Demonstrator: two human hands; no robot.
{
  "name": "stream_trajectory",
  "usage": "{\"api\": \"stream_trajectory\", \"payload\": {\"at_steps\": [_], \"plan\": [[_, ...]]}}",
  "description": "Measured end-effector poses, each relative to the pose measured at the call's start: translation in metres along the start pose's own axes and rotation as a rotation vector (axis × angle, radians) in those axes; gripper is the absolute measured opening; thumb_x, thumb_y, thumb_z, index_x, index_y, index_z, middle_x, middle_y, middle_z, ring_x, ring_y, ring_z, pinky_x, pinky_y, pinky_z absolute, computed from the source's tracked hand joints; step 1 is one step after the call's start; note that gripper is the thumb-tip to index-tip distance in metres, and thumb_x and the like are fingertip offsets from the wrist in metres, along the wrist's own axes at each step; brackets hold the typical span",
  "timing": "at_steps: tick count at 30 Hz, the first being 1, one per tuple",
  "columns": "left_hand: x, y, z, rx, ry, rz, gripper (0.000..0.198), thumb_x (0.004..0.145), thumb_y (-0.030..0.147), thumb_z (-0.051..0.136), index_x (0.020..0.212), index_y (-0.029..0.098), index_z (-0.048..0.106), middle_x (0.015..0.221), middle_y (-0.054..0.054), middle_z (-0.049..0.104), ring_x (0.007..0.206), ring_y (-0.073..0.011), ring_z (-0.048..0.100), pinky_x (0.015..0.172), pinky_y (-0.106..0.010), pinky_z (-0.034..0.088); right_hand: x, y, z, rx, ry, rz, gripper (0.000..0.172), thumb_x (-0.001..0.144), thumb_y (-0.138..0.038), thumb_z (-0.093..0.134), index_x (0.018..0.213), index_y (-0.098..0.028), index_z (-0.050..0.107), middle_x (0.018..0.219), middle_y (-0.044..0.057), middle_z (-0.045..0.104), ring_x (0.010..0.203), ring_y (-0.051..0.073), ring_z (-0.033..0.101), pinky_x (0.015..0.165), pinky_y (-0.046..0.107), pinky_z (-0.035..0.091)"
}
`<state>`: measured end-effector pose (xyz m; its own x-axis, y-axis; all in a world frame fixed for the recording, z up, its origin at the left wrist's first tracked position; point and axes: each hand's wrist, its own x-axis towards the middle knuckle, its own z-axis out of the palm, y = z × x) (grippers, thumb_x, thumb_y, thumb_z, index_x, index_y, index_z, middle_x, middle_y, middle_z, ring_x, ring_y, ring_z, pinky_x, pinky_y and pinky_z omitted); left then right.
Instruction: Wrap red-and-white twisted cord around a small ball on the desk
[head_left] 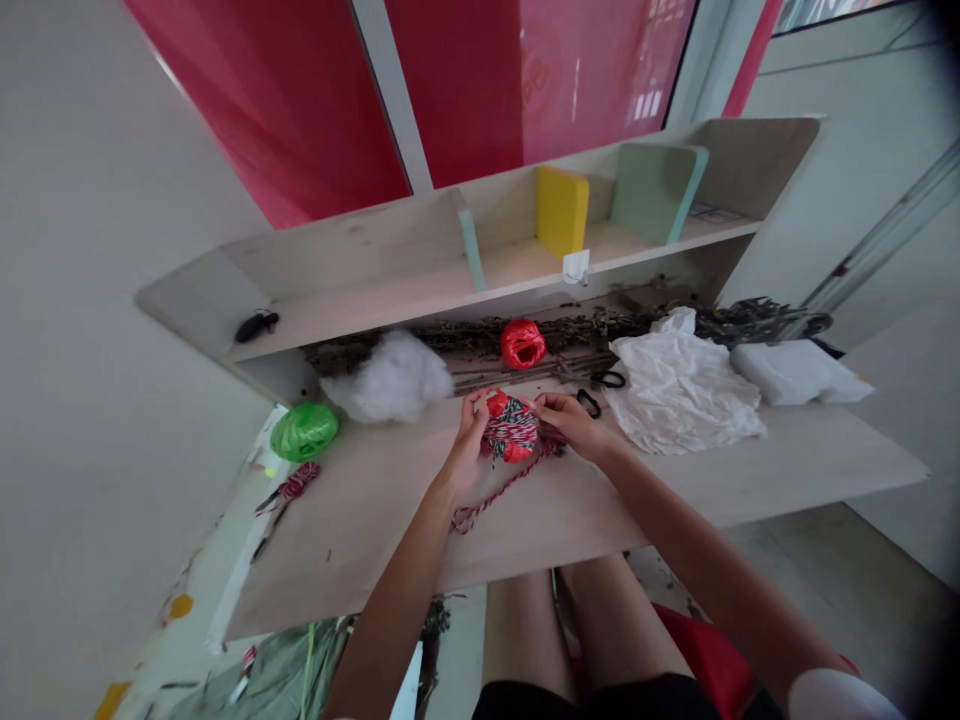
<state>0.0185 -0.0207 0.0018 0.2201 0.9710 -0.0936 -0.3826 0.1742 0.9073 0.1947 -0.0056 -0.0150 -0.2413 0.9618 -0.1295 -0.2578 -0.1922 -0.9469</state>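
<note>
Over the desk, my left hand (469, 435) grips the left side of a red bundle (517, 453) wound with red-white and dark-green striped cord (511, 425). At the bundle's upper right edge, my right hand (568, 420) is closed in a pinch on the cord; the exact strand is hard to make out. From below my right hand, a loose length of red-and-white cord (499, 492) runs down to a loop on the desktop. Black-handled scissors (589, 403) lie just behind my right hand.
Behind are a red twine roll (523, 344), white stuffing (394, 378), dried stalks (577, 330) and crumpled white paper (679, 390). At left lie a green twine roll (304, 431) and a small cord hank (300, 480). A shelf (360, 310) overhangs the desk's back (360, 560).
</note>
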Motion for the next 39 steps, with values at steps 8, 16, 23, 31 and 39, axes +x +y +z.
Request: {"api": "stream_trajectory", "payload": {"at_steps": [8,16,23,31,39], "plan": [[-0.008,0.012,0.006,0.087,-0.083,0.054,0.054,0.069,0.031,0.079,0.119,0.029,0.062,0.137,-0.003,0.054,0.134,-0.0242,0.043,0.101,-0.029,0.043,-0.001,-0.001,-0.001,-0.002,-0.006,-0.001,0.052,0.057,-0.060,0.078,0.063,-0.019,0.048,0.043,-0.010,0.033,0.039,0.003,0.021,0.040,0.021,0.010],[-0.009,0.002,0.007,0.110,-0.109,-0.002,0.072,0.050,0.016,0.087,0.114,0.027,0.055,0.122,-0.004,0.061,0.106,-0.0199,0.060,0.095,-0.034,0.047,0.001,0.000,-0.003,0.003,0.023,0.014,0.052,0.056,-0.059,0.079,0.064,-0.019,0.047,0.043,-0.010,0.033,0.038,0.003,0.024,0.039,0.019,0.014],[-0.015,0.002,0.009,0.129,-0.087,-0.104,0.090,0.041,0.006,0.088,0.119,0.028,0.047,0.118,-0.005,0.061,0.101,-0.0192,0.062,0.092,-0.037,0.048,0.002,0.001,-0.005,0.020,0.063,0.040,0.048,0.055,-0.053,0.081,0.065,-0.019,0.048,0.042,-0.010,0.035,0.037,0.003,0.024,0.036,0.018,0.014],[-0.009,-0.003,0.004,0.222,-0.081,-0.041,0.073,0.048,0.014,0.088,0.110,0.023,0.051,0.106,-0.005,0.065,0.096,-0.0187,0.062,0.092,-0.036,0.048,0.002,-0.002,-0.003,0.004,0.058,0.017,0.055,0.053,-0.061,0.079,0.065,-0.019,0.047,0.044,-0.010,0.034,0.037,0.002,0.022,0.036,0.018,0.012],[-0.008,-0.004,0.001,0.222,-0.075,-0.020,0.070,0.046,0.013,0.088,0.104,0.023,0.050,0.102,-0.004,0.065,0.092,-0.0186,0.063,0.087,-0.035,0.050,-0.001,-0.004,-0.002,0.031,0.035,0.019,0.055,0.057,-0.061,0.078,0.064,-0.020,0.043,0.045,-0.011,0.031,0.038,0.002,0.021,0.036,0.019,0.012]]}}
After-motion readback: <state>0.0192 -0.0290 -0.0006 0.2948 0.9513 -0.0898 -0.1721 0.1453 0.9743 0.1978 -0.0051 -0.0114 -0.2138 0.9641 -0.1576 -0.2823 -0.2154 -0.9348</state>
